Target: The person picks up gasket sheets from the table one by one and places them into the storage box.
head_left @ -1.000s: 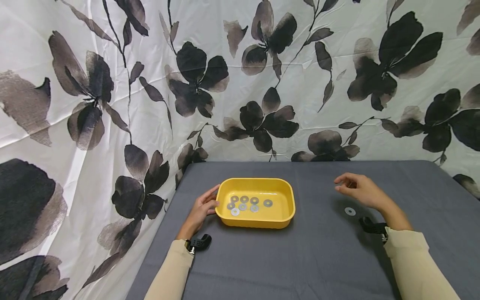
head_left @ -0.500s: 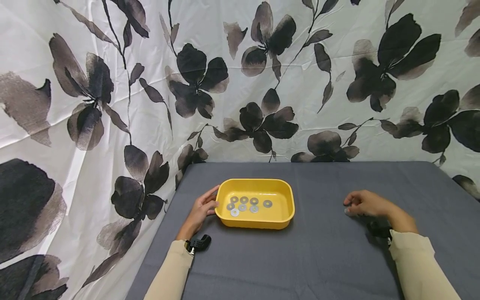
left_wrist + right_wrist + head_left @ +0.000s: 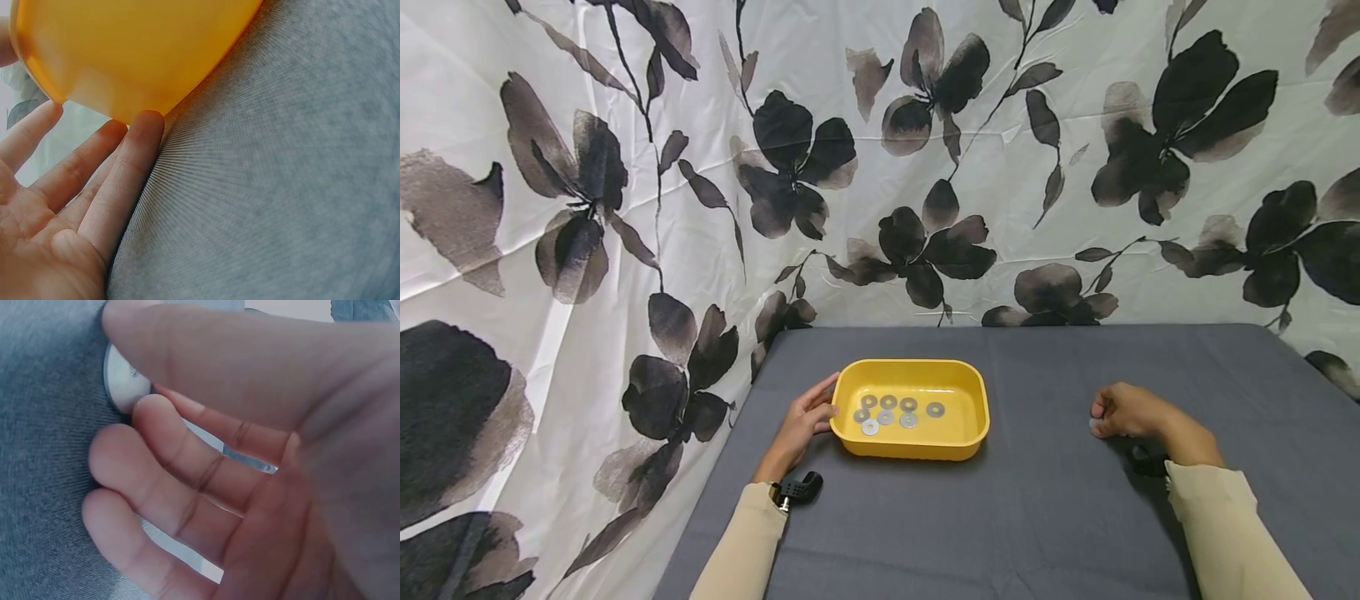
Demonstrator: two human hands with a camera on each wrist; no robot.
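A yellow plastic tray (image 3: 912, 451) stands on the grey cloth with several flat metal washers (image 3: 936, 409) lying loose inside. At its left end my left hand (image 3: 799, 427) touches the wall and rim with fairly straight fingers. The left wrist view shows fingertips (image 3: 147, 125) against the tray's wall (image 3: 134, 59). Well to the right of the tray, my right hand (image 3: 1131, 411) is down at the cloth, fingers curled, pinching a single washer (image 3: 124, 380). Thumb and fingertips partly cover that washer; in the head view only a pale sliver of it shows.
A grey cloth (image 3: 1000, 533) covers the table, whose far edge meets a white curtain (image 3: 865, 192) printed with dark flowers. A black wrist camera (image 3: 801, 488) sits on the left wrist. Another one, partly hidden, is on the right wrist.
The right hand has come down from above the lone washer onto it, and its fingers have closed around it. The left hand and the tray have stayed in place.
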